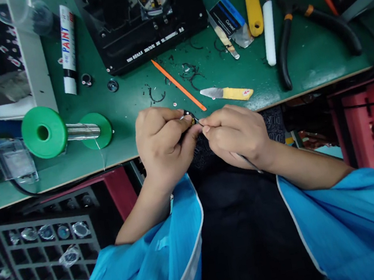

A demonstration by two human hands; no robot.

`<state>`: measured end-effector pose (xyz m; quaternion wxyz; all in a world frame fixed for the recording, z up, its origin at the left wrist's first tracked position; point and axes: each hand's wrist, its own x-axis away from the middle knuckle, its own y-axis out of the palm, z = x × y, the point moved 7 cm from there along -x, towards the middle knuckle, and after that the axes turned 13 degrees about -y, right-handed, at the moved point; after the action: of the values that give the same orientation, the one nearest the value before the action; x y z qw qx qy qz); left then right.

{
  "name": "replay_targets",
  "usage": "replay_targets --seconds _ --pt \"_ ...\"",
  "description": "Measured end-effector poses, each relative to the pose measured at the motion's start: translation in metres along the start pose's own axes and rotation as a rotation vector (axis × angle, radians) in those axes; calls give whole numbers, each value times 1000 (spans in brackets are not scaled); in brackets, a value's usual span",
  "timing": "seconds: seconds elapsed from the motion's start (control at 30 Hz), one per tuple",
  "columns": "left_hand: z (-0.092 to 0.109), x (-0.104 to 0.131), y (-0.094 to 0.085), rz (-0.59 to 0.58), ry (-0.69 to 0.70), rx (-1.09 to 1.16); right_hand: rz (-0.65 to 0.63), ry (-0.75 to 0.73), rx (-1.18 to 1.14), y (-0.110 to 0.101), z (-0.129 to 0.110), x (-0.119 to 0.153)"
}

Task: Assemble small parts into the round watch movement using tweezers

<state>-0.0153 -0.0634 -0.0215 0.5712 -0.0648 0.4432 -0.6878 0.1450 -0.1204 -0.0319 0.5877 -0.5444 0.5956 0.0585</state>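
Observation:
Near the bench's front edge, my left hand [166, 140] is closed with thumb and fingertips pinching a small round dark part [189, 116], mostly hidden by the fingers. Its exact kind cannot be made out. My right hand [236, 131] grips a thin metal tweezer-like tool [250, 163], whose rear end sticks out below the palm. The tool's fine tip reaches the small part between both hands. Just beyond the hands lie an orange stick [179, 85] and a short blade with yellow tape [229, 93] on the green bench top [136, 119].
A green solder spool [44, 132] and a paint marker [68, 50] lie left. A black device [146, 39] stands at the back. Black-handled pliers [287, 51], a white-handled tool [269, 32] and a yellow handle [252, 0] lie right. A compartment tray [55, 256] sits below the bench.

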Motion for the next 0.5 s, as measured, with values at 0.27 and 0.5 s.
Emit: replay_targets --seconds 0.27,0.5 --pt "6 -2 -1 24 45 -55 -15 13 -15 -1 1 1" --pt "3 -1 -1 -8 2 -7 -11 12 -46 -2 1 -1"
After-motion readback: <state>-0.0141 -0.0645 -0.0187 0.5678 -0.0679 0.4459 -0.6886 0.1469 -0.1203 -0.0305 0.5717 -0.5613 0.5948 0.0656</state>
